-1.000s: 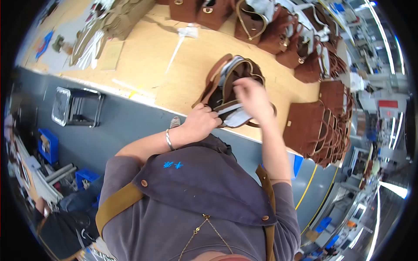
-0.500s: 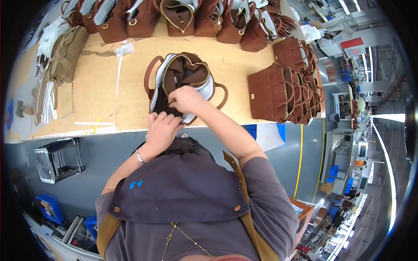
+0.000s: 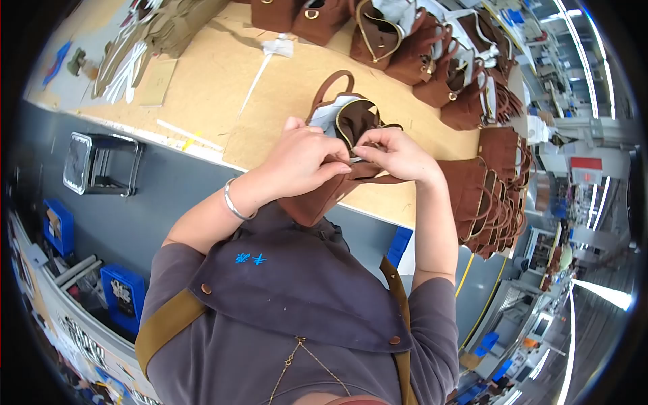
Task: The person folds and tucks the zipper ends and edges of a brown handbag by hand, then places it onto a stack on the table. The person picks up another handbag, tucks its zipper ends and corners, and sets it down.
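A brown handbag [image 3: 314,202] with a pale lining and a gold-edged dark opening stands tilted at the table's front edge, its base toward my body. My left hand [image 3: 307,158], a silver bangle on its wrist, is closed with thumb and fingertips pinching the bag's near rim. Close beside it, my right hand [image 3: 395,154] is closed too, its fingertips pinching at the same rim. One bag handle [image 3: 331,88] arches up behind the opening. The exact part between my fingertips is hidden.
Finished-looking brown bags [image 3: 395,44] line the back of the wooden table [image 3: 223,81]. More are stacked on the right [image 3: 466,196]. Tan straps and fabric [image 3: 172,30] lie at the far left. A metal-framed stool [image 3: 101,165] stands on the floor.
The bag has been tipped and drawn toward my body, over the table's front edge. My right hand has come out of its inside to the rim, beside my left. The view has turned.
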`<move>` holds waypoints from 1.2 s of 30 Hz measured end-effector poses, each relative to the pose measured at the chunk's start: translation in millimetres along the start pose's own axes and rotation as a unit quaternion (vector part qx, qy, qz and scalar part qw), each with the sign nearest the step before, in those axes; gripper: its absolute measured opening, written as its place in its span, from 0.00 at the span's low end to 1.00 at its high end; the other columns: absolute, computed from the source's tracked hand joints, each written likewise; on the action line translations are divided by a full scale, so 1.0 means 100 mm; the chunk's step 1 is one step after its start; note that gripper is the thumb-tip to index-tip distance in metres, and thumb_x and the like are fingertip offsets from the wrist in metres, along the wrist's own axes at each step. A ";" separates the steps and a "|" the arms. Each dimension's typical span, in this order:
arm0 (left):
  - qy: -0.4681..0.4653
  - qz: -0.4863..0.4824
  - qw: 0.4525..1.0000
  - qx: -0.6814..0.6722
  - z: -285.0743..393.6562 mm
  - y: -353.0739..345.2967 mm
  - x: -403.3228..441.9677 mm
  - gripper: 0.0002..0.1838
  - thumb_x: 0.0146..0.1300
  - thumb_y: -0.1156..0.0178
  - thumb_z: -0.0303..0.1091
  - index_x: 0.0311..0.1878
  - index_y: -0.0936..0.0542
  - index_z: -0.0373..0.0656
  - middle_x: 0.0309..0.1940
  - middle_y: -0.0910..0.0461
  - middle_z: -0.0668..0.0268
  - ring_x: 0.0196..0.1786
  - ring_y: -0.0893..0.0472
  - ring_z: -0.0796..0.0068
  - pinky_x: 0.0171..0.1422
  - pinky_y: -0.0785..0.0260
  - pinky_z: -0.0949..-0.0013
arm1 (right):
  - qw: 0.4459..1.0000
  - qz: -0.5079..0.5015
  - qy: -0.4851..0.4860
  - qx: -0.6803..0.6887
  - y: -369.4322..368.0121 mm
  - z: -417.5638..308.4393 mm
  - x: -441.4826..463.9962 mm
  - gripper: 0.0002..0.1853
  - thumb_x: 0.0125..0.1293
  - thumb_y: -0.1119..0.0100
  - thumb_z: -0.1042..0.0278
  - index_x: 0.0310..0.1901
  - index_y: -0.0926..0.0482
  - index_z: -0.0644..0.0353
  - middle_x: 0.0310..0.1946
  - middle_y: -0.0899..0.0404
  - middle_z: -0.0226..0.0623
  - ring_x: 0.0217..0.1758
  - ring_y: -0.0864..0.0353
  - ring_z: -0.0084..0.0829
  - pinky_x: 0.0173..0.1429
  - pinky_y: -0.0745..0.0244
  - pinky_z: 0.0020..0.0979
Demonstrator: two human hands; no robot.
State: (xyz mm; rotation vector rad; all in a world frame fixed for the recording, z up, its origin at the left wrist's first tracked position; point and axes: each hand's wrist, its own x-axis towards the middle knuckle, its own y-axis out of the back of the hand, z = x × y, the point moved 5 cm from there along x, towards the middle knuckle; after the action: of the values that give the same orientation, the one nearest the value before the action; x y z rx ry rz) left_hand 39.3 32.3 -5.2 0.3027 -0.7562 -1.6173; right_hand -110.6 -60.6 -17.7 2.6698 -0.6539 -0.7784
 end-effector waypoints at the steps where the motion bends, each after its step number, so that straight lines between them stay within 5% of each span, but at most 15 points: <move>1: 0.007 -0.008 1.000 0.000 -0.01 0.00 0.01 0.05 0.57 0.33 0.40 0.32 0.16 0.52 0.23 0.21 0.74 0.31 0.26 0.73 0.48 0.48 0.65 | 1.000 0.000 -0.025 0.003 0.01 0.03 0.02 0.11 0.67 0.39 0.63 0.35 0.19 0.63 0.21 0.26 0.27 0.27 0.32 0.16 0.32 0.33 0.26; 6: 0.031 -0.009 0.999 -0.010 -0.09 0.00 0.03 0.07 0.59 0.34 0.40 0.29 0.19 0.51 0.23 0.21 0.74 0.32 0.23 0.72 0.48 0.48 0.65 | 0.999 0.006 -0.024 0.045 0.03 0.01 0.08 0.08 0.69 0.41 0.67 0.37 0.19 0.63 0.22 0.29 0.19 0.26 0.38 0.12 0.29 0.40 0.21; 13: 0.039 -0.027 0.999 -0.021 -0.14 -0.04 0.03 0.08 0.60 0.35 0.41 0.29 0.19 0.51 0.24 0.20 0.75 0.35 0.23 0.73 0.50 0.47 0.63 | 0.997 -0.025 0.023 0.062 -0.02 -0.12 0.09 0.05 0.68 0.40 0.72 0.38 0.19 0.64 0.24 0.28 0.21 0.27 0.35 0.13 0.30 0.38 0.21; 22: 0.045 -0.035 0.998 -0.028 -0.12 -0.05 0.05 0.07 0.58 0.35 0.42 0.29 0.16 0.51 0.26 0.16 0.72 0.39 0.21 0.71 0.53 0.47 0.61 | 0.992 -0.085 -0.095 0.008 0.05 0.01 0.03 0.02 0.66 0.42 0.77 0.38 0.20 0.65 0.29 0.21 0.24 0.32 0.29 0.11 0.36 0.30 0.18; 36: 0.072 -0.033 0.996 -0.034 -0.12 -0.08 0.04 0.08 0.58 0.37 0.39 0.27 0.16 0.49 0.25 0.16 0.69 0.38 0.20 0.69 0.55 0.46 0.60 | 0.998 -0.028 0.049 -0.003 0.03 -0.19 -0.01 0.07 0.63 0.41 0.83 0.41 0.17 0.64 0.33 0.22 0.24 0.34 0.28 0.12 0.37 0.30 0.19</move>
State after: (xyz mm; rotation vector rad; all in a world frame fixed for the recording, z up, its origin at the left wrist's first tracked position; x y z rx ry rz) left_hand 39.0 24.7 -18.1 0.3935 -0.5860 -1.6605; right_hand -101.8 -59.3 -0.5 2.7121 -0.5525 -0.6572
